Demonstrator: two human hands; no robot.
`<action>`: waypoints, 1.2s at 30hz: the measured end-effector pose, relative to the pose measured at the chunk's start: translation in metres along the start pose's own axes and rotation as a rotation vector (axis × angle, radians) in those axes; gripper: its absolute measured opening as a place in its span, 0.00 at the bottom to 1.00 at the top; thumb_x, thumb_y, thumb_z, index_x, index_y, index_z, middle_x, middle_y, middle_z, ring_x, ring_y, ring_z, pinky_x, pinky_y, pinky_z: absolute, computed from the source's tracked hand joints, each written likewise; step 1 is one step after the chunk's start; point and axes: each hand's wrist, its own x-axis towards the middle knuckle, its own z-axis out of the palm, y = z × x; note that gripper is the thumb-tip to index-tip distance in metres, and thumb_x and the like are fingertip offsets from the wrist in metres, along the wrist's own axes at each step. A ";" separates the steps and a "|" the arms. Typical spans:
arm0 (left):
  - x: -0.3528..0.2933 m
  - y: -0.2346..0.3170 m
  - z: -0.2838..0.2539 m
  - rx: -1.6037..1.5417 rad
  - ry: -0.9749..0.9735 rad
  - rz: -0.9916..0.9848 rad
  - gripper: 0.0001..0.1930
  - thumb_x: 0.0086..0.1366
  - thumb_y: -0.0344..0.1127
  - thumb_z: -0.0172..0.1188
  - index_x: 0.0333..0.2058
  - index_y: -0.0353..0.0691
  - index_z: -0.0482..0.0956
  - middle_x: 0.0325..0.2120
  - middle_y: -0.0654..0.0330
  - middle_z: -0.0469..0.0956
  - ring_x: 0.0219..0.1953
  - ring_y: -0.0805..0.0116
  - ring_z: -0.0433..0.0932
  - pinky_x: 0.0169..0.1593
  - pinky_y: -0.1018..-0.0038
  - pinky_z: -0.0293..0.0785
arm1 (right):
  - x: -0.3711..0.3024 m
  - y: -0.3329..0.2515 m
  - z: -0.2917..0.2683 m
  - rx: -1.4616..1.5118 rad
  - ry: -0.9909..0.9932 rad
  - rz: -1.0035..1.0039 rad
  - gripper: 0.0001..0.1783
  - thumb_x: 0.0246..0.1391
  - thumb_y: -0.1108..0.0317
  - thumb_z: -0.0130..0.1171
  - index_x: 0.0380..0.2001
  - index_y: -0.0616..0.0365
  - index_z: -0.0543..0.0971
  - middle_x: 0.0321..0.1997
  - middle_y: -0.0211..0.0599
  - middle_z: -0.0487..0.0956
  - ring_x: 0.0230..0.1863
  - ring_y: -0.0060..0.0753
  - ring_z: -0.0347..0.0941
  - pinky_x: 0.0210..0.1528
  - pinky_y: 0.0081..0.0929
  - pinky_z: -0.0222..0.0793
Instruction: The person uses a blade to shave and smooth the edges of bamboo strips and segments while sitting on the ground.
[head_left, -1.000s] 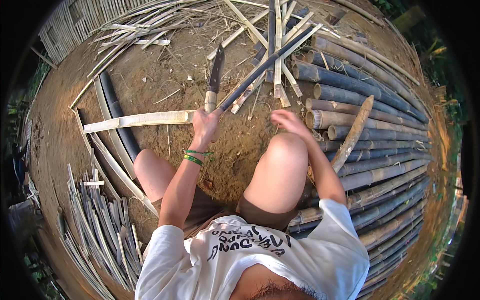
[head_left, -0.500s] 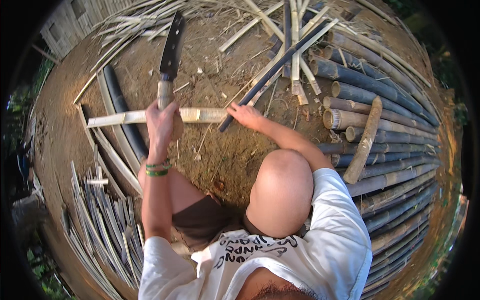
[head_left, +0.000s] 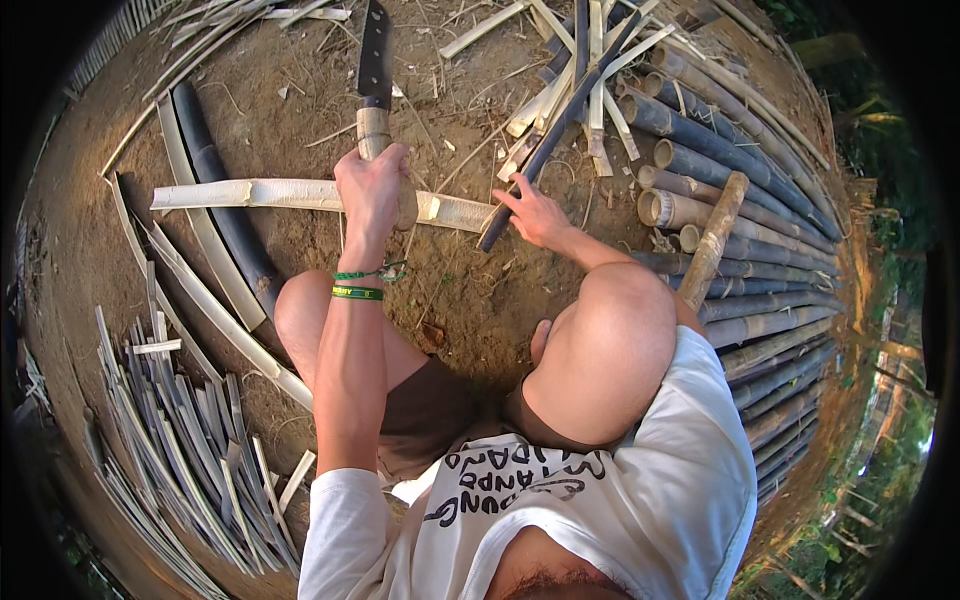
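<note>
My left hand (head_left: 370, 200) is wrapped round the pale handle of a large knife (head_left: 374, 60) with a dark, holed blade pointing away from me. Beneath that fist runs a pale split bamboo piece (head_left: 270, 194), crosswise in front of my knees. At its right end a long dark bamboo strip (head_left: 548, 146) crosses over it. My right hand (head_left: 537, 212) is at the near end of this dark strip, its fingers spread and reaching across it. Whether the fingertips press on the strip cannot be made out.
Bamboo poles (head_left: 740, 218) lie stacked at the right, with a short pole (head_left: 716, 235) across them. Split strips (head_left: 598, 80) are heaped ahead. At the left are curved bamboo halves (head_left: 215, 185) and a bundle of thin strips (head_left: 190, 450). My bent knees (head_left: 610, 325) flank the ground.
The view has shifted. My left hand and the knife have moved right along the pale piece. My right hand's fingers have loosened and spread from the dark strip.
</note>
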 end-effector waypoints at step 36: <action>0.142 -0.232 -0.134 -0.422 0.368 -0.496 0.47 0.59 0.52 0.71 0.67 0.30 0.58 0.60 0.45 0.69 0.63 0.53 0.68 0.67 0.55 0.62 | -0.143 -0.036 0.025 0.643 -0.017 0.503 0.26 0.54 0.64 0.66 0.53 0.62 0.70 0.39 0.43 0.78 0.38 0.32 0.77 0.40 0.33 0.73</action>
